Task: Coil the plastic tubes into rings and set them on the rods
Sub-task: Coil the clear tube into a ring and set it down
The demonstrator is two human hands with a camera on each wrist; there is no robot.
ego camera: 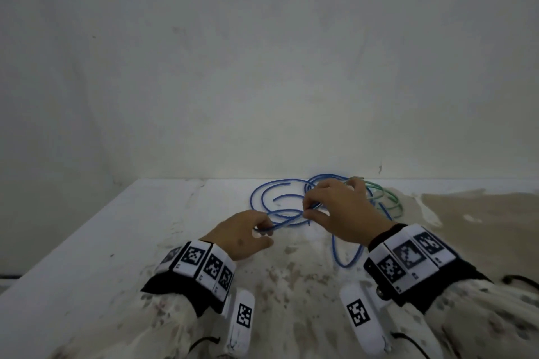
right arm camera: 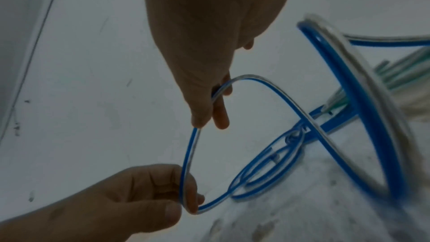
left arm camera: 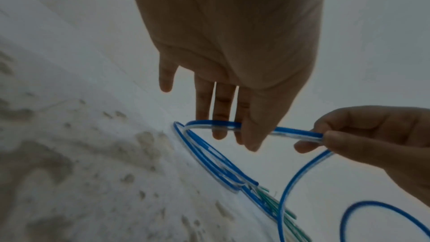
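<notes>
A clear plastic tube with a blue stripe (ego camera: 287, 221) runs between my two hands above the white table (ego camera: 116, 227). My left hand (ego camera: 267, 230) holds it between thumb and fingers (left arm camera: 218, 133), and in the right wrist view the left hand (right arm camera: 184, 207) curls round the tube (right arm camera: 188, 154). My right hand (ego camera: 309, 210) pinches the same tube a short way along; the pinch (right arm camera: 209, 122) shows the tube arching up out of it. More blue tubes (ego camera: 262, 192) lie in loose loops behind my hands. Green tubes (ego camera: 382, 194) lie tangled at the right. No rods are in view.
A plain wall stands right behind the table's far edge. The table's left edge (ego camera: 73, 242) slants toward me. A brown stained patch (ego camera: 481, 213) covers the tabletop at the right. A blue loop (ego camera: 347, 256) lies under my right wrist.
</notes>
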